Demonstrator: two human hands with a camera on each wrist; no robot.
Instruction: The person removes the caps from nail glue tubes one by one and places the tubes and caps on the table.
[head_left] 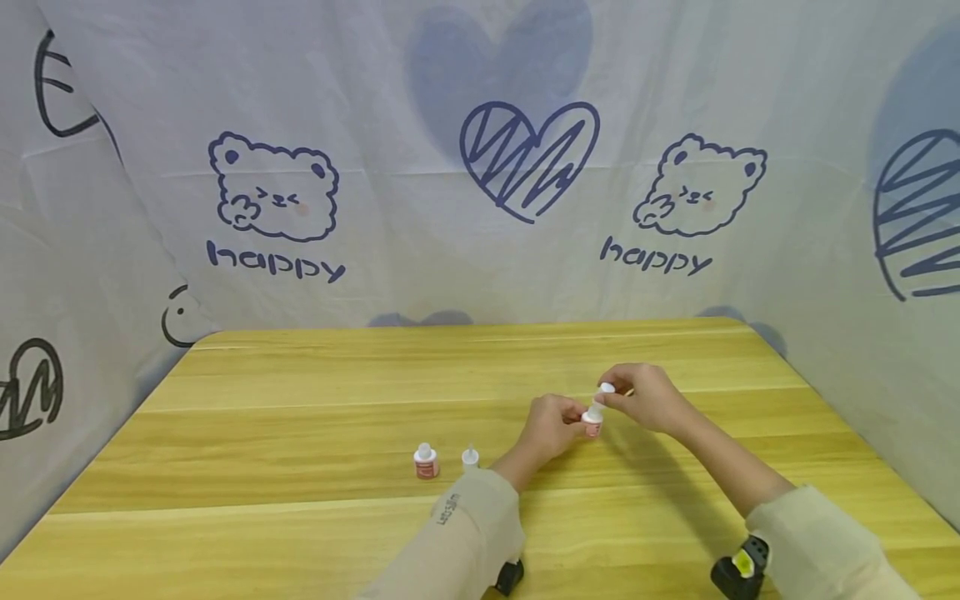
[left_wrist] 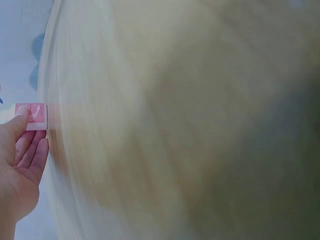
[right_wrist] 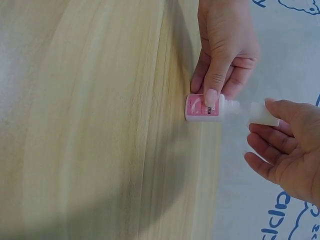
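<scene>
My left hand (head_left: 553,427) pinches a small white bottle with a pink label (right_wrist: 202,107), which stands upright on the wooden table. Its narrow translucent nozzle (right_wrist: 231,107) is bare. Just above that nozzle, the fingertips of my right hand (head_left: 651,398) hold a white cap (right_wrist: 264,115), apart from the bottle in the right wrist view. In the left wrist view only the pink label (left_wrist: 35,113) and the lower part of the bottle show clearly, beside the thumb.
To the left stands another pink-labelled bottle (head_left: 426,462) with a white top. Beside it is a white item with a thin tip (head_left: 470,457), its lower part hidden by the left sleeve (head_left: 480,517). A printed curtain (head_left: 390,225) hangs behind the table (head_left: 300,392).
</scene>
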